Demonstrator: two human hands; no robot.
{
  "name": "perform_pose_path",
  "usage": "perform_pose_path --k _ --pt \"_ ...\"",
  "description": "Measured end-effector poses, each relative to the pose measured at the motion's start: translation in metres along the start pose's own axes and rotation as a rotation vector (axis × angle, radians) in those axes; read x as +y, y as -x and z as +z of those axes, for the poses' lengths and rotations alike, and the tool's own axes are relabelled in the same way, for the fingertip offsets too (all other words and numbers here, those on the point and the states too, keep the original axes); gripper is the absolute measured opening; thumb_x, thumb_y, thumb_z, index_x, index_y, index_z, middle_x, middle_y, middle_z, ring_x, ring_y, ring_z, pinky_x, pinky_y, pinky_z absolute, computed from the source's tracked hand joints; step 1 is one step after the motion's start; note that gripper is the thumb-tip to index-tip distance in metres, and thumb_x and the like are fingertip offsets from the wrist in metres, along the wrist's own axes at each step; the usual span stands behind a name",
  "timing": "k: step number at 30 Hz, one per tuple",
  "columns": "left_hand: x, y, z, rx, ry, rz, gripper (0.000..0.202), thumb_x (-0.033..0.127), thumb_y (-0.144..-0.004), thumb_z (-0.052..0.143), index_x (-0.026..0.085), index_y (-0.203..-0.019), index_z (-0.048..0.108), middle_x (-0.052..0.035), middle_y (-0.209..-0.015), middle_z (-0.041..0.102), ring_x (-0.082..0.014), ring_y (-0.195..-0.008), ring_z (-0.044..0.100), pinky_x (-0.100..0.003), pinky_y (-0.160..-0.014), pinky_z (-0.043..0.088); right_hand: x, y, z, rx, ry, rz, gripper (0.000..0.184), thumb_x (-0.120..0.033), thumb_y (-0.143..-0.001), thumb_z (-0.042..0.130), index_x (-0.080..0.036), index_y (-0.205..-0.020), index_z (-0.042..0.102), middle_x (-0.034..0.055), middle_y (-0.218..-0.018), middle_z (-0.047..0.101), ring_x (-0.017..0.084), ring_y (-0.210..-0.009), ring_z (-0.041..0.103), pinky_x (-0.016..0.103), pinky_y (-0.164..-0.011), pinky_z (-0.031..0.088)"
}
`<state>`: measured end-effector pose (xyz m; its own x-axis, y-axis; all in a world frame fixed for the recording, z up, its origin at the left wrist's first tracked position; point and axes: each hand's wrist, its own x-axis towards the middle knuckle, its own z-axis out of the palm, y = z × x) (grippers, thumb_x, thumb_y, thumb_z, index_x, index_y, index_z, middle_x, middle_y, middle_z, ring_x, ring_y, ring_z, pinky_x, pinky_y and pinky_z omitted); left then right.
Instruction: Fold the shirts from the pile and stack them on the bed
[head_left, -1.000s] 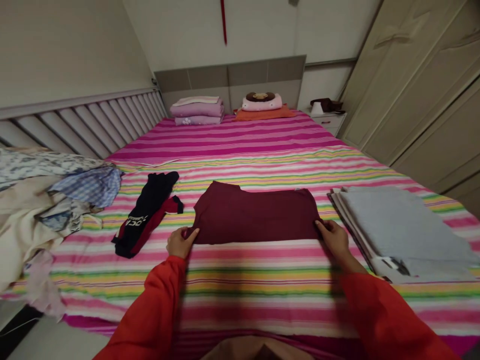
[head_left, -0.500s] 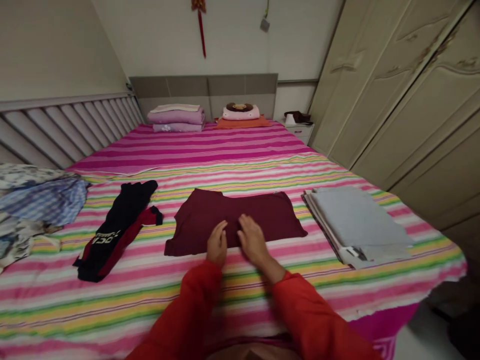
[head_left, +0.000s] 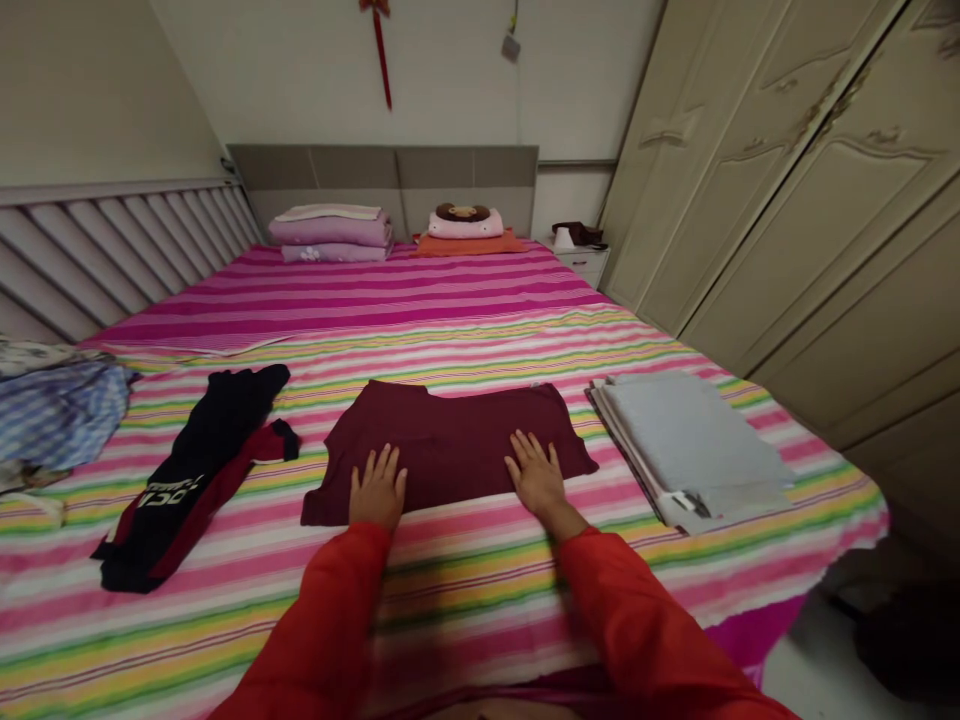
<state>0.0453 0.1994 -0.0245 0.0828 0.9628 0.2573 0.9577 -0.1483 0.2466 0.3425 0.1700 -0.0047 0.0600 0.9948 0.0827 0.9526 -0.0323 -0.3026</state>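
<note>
A maroon shirt [head_left: 450,440], folded lengthwise, lies flat across the striped bed sheet [head_left: 480,580] in front of me. My left hand [head_left: 378,488] rests palm down on its left part, fingers spread. Toward the other end, my right hand [head_left: 537,474] presses flat on the cloth near the lower edge, its fingers also apart. Neither hand grips anything. To the left lies a black and dark red garment [head_left: 187,480] with white lettering. Right of the shirt is a stack of folded grey cloth [head_left: 682,440] with a small tag at its near corner.
Loose clothes [head_left: 60,410] are heaped at the far left, by the slatted bed rail [head_left: 120,250]. Folded purple bedding [head_left: 330,232] and an orange pillow [head_left: 472,245] sit by the headboard [head_left: 465,185]. A wardrobe [head_left: 795,220] and a nightstand [head_left: 589,262] stand at right.
My hands were close together at the shirt's middle; now they are apart, the left moved left and the right moved right. The view has shifted slightly rightward.
</note>
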Motion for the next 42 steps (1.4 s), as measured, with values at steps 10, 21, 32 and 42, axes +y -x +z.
perform_pose_path --k 10,21,32,42 --pt "-0.048 0.003 -0.041 -0.1 -0.125 -0.273 0.052 0.031 -0.096 0.03 0.02 -0.145 0.043 -0.0049 -0.154 0.039 -0.027 -0.145 0.028 -0.058 -0.116 0.02 0.071 -0.011 -0.008 0.111 0.153 0.098 0.052 -0.036 -0.099 0.025 -0.022 -0.146 0.042 0.0057 -0.152 0.043 0.025 -0.143 0.032 0.053 -0.113 0.025" --pt "-0.053 0.059 -0.028 -0.096 -0.106 0.283 0.054 0.022 -0.087 0.043 0.021 -0.14 0.05 -0.0081 -0.146 0.05 -0.022 -0.136 0.044 -0.043 -0.114 0.031 0.07 0.035 -0.016 0.119 0.102 -0.448 0.066 -0.009 -0.083 0.04 -0.022 -0.148 0.04 0.0081 -0.146 0.051 0.022 -0.137 0.04 0.044 -0.108 0.034" --pt "0.011 0.01 -0.029 -0.342 -0.207 0.102 0.079 -0.007 -0.077 0.028 0.027 -0.148 0.039 -0.0067 -0.156 0.035 -0.0228 -0.144 0.032 -0.05 -0.115 0.029 0.02 0.007 -0.014 -0.084 0.27 -0.181 0.071 0.002 -0.082 0.031 -0.025 -0.147 0.041 0.0048 -0.153 0.041 0.028 -0.14 0.037 0.051 -0.107 0.037" --pt "-0.009 0.042 -0.028 -0.387 -0.242 0.094 0.087 -0.008 -0.072 0.033 0.037 -0.147 0.038 -0.0022 -0.157 0.034 -0.0209 -0.145 0.03 -0.052 -0.113 0.03 0.06 0.032 -0.011 -0.134 0.164 -0.384 0.073 -0.001 -0.077 0.04 -0.024 -0.147 0.043 0.0078 -0.147 0.05 0.023 -0.135 0.044 0.043 -0.11 0.038"
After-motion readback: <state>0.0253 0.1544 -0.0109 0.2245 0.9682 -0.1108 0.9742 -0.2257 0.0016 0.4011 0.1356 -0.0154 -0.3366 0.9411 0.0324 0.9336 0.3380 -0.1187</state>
